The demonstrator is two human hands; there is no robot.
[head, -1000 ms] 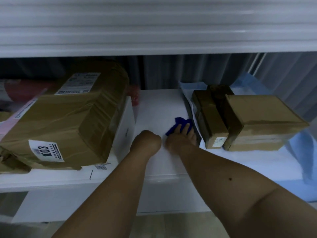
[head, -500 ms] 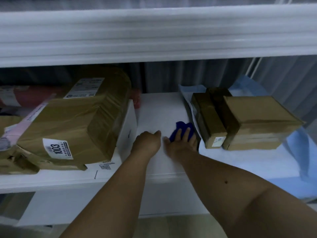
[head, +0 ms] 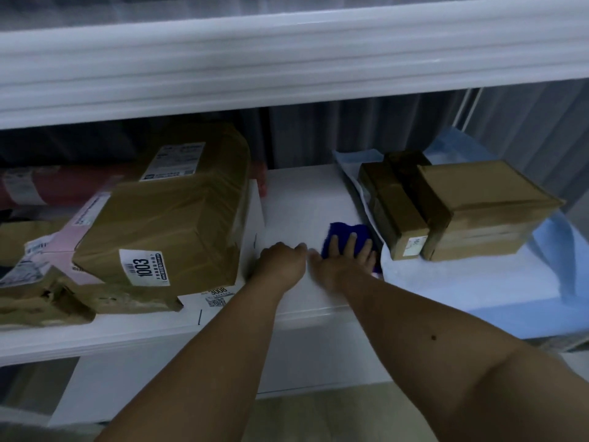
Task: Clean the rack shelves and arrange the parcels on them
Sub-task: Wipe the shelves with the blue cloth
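Blue cloth (head: 345,232) sits mid-shelf (head: 306,199), near the front edge, pinned flat under the right hand (head: 342,261), fingers straight on top of it. Left hand (head: 280,263) rests alongside, knuckles curled, grasping nothing. Taped brown parcel (head: 165,218) lies toward the left end, two small boxes (head: 446,208) toward the right.

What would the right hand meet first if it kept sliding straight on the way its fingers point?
The right hand lies flat on the blue cloth, fingers pointing to the shelf's back. Ahead is bare white shelf, then probably the grey curtain. The taped brown parcel sits just right of that line; depth is unclear.
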